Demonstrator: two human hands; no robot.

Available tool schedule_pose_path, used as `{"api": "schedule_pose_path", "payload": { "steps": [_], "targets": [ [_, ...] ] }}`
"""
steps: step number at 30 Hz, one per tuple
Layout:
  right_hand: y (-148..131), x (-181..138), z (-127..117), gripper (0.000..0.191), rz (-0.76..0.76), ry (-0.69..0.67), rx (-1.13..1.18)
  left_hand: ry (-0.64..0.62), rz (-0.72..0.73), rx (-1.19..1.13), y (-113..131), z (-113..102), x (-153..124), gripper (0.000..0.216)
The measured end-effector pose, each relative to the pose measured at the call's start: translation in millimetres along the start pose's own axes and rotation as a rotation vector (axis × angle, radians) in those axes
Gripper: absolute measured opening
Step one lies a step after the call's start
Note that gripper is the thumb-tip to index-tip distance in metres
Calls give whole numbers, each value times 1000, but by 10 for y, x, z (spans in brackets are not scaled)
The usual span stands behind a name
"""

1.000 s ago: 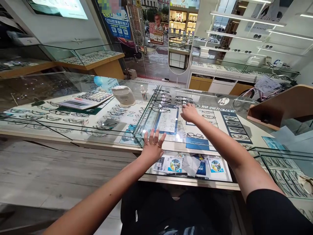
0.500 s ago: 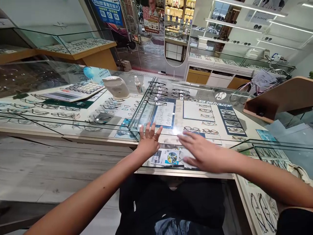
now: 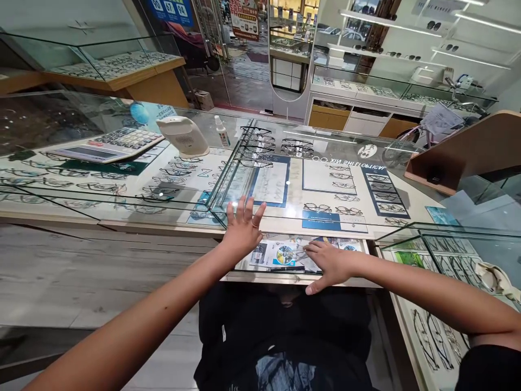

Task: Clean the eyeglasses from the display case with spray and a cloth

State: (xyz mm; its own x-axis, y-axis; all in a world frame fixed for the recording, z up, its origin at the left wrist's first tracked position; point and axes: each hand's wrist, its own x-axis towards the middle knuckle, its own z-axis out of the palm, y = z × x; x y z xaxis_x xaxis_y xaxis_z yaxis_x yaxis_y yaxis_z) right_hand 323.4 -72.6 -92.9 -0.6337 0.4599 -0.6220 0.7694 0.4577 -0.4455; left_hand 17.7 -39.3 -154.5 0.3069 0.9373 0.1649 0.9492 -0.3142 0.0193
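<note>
My left hand (image 3: 243, 231) rests on the front of the glass display counter (image 3: 280, 221), near a glass seam, with its fingers spread and nothing in them. Lower and to the right, my right hand (image 3: 330, 263) lies over the front section below the countertop, thumb apart from the fingers and no object in its grasp. Printed leaflets (image 3: 258, 255) and a black pen (image 3: 287, 269) lie in that section, left of my right hand. Beneath the counter glass are several pairs of eyeglasses (image 3: 317, 208) and a blue card (image 3: 321, 220).
A large calculator (image 3: 109, 145), a white device (image 3: 183, 136) and a spray bottle (image 3: 222, 132) stand on the counter to the left. A brown wooden panel (image 3: 468, 146) rises at the right. Another glass case (image 3: 448, 241) with eyeglasses is at right.
My right hand has moved down from above the counter glass onto the lower front section. My left hand stays on the glass. The view has tilted slightly downward.
</note>
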Motion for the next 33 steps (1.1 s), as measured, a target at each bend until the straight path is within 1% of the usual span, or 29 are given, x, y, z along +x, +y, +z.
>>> {"api": "schedule_pose_path", "payload": {
  "steps": [3,7,8,10,13,15,17,21,24,28,33],
  "targets": [
    [83,-10,-46,137,-31,-24,100,-5,-10,19,4,2,0,90],
    [299,67,-80,114,8,-36,255,5,-17,5,8,0,1,87],
    [368,117,-75,111,32,-19,265,9,-15,6,8,-4,0,86],
    [513,254,-51,114,112,52,220,15,-11,16,10,-13,-2,82],
    [744,517,-28,119,250,231,48,23,-15,11,6,-24,-6,79],
    [916,704,-61,117,325,372,-85,23,-25,-4,1,-23,-5,80],
    [1108,882,-140,113,361,455,-185,20,-29,-11,-3,-20,-4,83],
    [1496,1200,-352,104,451,483,-260,12,-17,-3,1,-28,-8,85],
    [1718,1394,-477,96,471,493,-297,0,-20,22,2,-35,-13,85],
    [1890,1575,-554,91,452,505,-327,-7,-28,28,-10,-15,-14,83],
    [2014,1707,-570,91,440,496,-328,1,-36,52,-17,16,-15,76]
  ]
}}
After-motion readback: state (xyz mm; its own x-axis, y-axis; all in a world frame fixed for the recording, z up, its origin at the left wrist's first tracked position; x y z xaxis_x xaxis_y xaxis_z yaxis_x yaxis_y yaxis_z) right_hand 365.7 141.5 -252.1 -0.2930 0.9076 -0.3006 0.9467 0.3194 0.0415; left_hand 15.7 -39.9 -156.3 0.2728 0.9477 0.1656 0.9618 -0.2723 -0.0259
